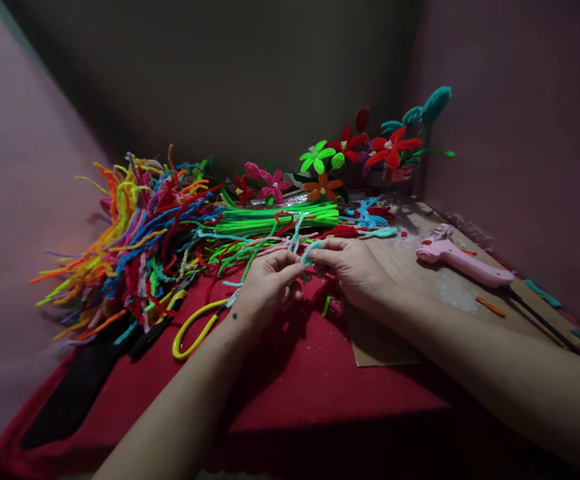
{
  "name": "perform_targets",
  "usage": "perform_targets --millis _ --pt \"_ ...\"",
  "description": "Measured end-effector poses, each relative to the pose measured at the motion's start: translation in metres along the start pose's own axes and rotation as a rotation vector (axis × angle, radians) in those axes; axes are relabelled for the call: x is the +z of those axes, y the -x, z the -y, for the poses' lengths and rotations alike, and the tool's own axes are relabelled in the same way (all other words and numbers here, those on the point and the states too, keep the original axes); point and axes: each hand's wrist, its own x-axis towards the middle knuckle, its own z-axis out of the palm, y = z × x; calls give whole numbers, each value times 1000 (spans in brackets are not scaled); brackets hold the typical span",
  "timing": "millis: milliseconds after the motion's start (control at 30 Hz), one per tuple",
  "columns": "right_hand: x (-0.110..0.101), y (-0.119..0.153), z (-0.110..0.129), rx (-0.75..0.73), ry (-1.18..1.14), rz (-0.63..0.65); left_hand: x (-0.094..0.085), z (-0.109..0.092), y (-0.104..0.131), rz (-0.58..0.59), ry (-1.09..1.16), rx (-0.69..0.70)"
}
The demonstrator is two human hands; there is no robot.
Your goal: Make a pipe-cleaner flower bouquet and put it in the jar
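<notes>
Between my two hands, above the red cloth, is a light aqua pipe cleaner (pixel 312 252) bent into a small loop, with pale strands rising behind it. My left hand (pixel 273 279) pinches its lower left side between thumb and finger. On the other side, the fingertips of my right hand (pixel 345 265) close on the loop's right edge. The hands nearly touch each other. Yellow-handled scissors (pixel 197 327) lie just left of my left wrist, their blades partly hidden by it. Behind my hands is a bundle of green pipe cleaners (pixel 280 217).
A large multicoloured pile of pipe cleaners (pixel 145 233) covers the left. Fuzzy flowers (pixel 393 147) stand at the back. On the right, a pink glue gun (pixel 463 261) rests on a brown board (pixel 380 347). A black flat object (pixel 73 393) lies front left.
</notes>
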Motion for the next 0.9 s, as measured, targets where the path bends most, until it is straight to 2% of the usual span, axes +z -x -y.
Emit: perform_targets --millis 167,333,467,600,700,900 --pt "1 0 0 -35 81 24 3 1 -1 -50 -29 58" --pt "3 2 1 -89 248 -47 6 4 -3 -102 -80 50" --pt "3 3 1 -136 283 -29 7 4 -3 -102 18 20" --pt "1 3 -2 -37 160 30 5 4 -1 -134 -4 55" --pt "-1 4 -4 -4 218 5 5 7 -1 -116 -63 123" --pt "2 9 4 -157 397 -12 7 8 -1 -67 105 43"
